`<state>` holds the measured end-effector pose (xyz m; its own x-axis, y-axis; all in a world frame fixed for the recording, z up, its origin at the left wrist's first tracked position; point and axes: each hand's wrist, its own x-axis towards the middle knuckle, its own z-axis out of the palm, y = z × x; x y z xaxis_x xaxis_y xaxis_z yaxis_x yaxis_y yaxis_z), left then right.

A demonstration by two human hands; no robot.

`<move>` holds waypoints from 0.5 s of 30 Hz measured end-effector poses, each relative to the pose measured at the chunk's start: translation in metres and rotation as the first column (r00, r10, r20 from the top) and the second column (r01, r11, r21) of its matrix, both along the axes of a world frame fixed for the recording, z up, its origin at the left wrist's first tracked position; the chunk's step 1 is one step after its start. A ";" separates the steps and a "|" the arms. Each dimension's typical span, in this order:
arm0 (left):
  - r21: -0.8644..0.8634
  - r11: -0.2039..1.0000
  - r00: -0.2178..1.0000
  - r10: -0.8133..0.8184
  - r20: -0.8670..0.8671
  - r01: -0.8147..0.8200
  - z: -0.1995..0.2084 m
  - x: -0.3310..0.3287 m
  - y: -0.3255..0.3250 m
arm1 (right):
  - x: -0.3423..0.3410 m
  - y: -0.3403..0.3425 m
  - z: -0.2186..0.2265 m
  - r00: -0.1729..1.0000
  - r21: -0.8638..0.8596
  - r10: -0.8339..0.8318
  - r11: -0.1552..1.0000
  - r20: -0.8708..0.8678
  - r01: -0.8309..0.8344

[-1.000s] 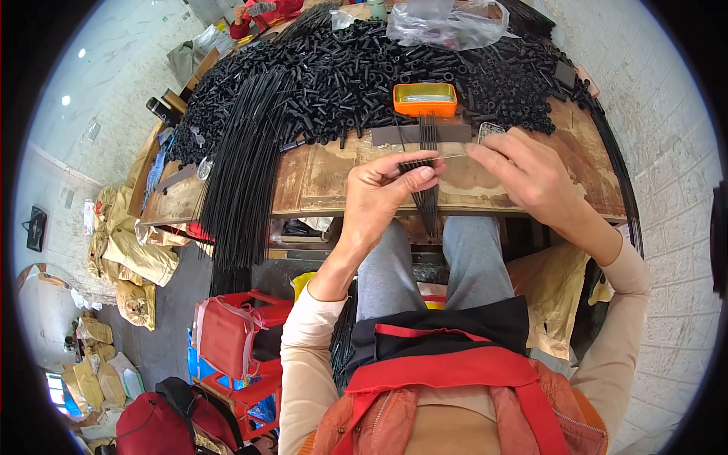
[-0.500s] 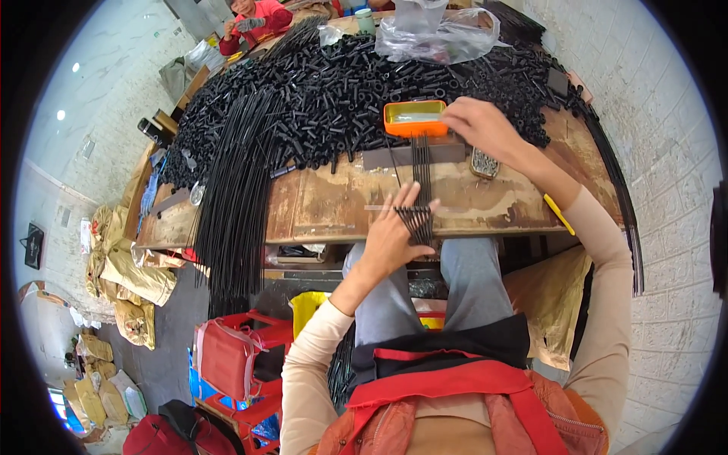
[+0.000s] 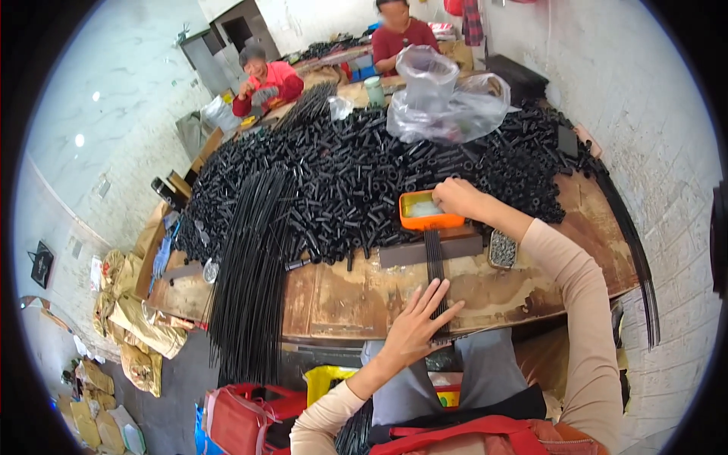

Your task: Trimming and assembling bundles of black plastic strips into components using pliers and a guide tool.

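My left hand (image 3: 413,322) lies over a small row of thin black rods (image 3: 434,259), its fingers spread and stretched out. The rods' far ends rest across a long grey block (image 3: 394,255), close to an orange tray (image 3: 432,222). At the tray's right end is my right hand (image 3: 459,199), its fingers bent together and reaching inside. Something pale and whitish (image 3: 425,208) lies in the tray by those fingertips. What they pinch, if anything, is hidden. Right of the block stands a small container of tiny silvery pieces (image 3: 502,250).
A large heap of short black tubes (image 3: 326,186) covers the back of the wooden table (image 3: 341,307). A thick bundle of long black rods (image 3: 246,288) hangs over the front edge at left. A clear plastic bag (image 3: 447,114) stands on the heap. Two people (image 3: 406,42) sit beyond.
My right hand has gone from beside the orange tray's right end into it. My left hand still lies on the rods, fingers more spread. The view has tilted up, showing another person behind.
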<state>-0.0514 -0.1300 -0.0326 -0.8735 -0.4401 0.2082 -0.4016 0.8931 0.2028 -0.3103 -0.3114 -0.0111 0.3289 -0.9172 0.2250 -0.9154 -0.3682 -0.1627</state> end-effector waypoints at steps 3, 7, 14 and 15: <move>-0.052 0.999 1.000 -0.002 -0.029 0.001 -0.011 0.000 0.000 | -0.008 -0.004 -0.006 0.995 0.011 0.031 0.999 0.098 -0.032; -0.028 0.999 0.998 0.037 -0.052 -0.038 0.000 -0.001 0.004 | -0.010 0.006 0.007 0.983 0.022 0.038 0.999 0.179 -0.043; 0.031 0.999 0.987 0.041 -0.152 -0.037 -0.010 0.004 -0.001 | 0.005 0.056 0.033 0.970 -0.149 0.140 0.982 0.197 -0.112; 0.020 0.999 0.985 0.039 -0.165 -0.036 -0.011 0.004 -0.001 | 0.007 0.068 0.026 0.975 -0.166 0.167 0.976 0.147 -0.142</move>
<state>-0.0471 -0.1312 -0.0436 -0.8104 -0.4766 0.3408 -0.3942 0.8739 0.2846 -0.3031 -0.2430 0.0154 0.4126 -0.8083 0.4200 -0.8125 -0.5350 -0.2317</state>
